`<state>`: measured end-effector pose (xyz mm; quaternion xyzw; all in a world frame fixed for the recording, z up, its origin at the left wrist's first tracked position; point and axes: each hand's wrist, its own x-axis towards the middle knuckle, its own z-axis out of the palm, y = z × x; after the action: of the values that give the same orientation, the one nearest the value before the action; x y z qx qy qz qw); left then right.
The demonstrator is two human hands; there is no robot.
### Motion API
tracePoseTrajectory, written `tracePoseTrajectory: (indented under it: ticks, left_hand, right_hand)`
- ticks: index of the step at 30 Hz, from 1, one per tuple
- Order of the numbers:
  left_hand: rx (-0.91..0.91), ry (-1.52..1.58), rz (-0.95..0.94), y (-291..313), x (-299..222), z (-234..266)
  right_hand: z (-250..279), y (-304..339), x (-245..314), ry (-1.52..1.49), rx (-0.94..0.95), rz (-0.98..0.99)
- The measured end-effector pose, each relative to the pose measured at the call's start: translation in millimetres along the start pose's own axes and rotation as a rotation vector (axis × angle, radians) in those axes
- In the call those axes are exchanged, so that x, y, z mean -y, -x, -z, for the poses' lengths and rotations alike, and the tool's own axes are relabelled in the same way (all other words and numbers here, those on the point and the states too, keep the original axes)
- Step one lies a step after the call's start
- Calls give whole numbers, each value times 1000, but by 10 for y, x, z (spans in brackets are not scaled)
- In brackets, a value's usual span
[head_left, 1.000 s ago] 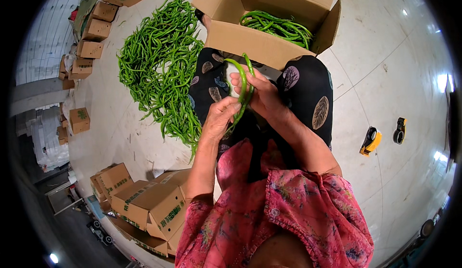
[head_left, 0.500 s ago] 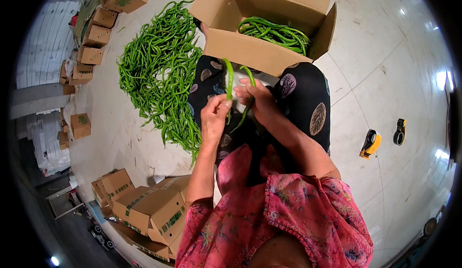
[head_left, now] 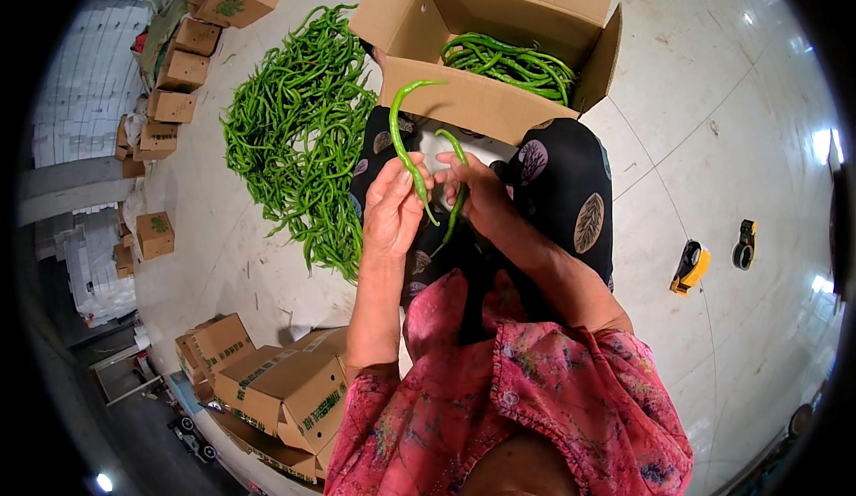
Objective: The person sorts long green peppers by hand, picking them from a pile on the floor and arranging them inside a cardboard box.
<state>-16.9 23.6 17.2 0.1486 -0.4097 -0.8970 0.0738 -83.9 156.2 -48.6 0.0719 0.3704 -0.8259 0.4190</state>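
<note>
Left hand: forearm straight up from the near side, thumb and fingers pinching a long green pepper below its middle. Right hand, just beside: forearm slanting in, fingers loosely curled at a second pepper. Left pepper brighter, glossy, far end hooked right; right one darker, bowed. Both above the lap. Pepper heap left; open carton far, part-filled.

A short-sleeved pink flowered shirt is worn. Beyond the shirt, black trousers are printed with leaves.
</note>
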Motion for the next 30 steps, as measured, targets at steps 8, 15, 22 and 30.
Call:
tracePoseTrajectory:
  ticks: [8,15,22,30]
  left_hand:
    - [-29,-15,-1,13,54,59]
    - [-6,-17,15,-24,82,-1]
    - [14,-42,-16,30,42,3]
    - [-114,-842,-4,372,43,25]
  right_hand:
    - [33,-24,-70,70,26,21]
    - [68,-48,-138,89,19,45]
    - [25,-27,-18,-75,86,78]
    - [-119,88,193,-317,47,32]
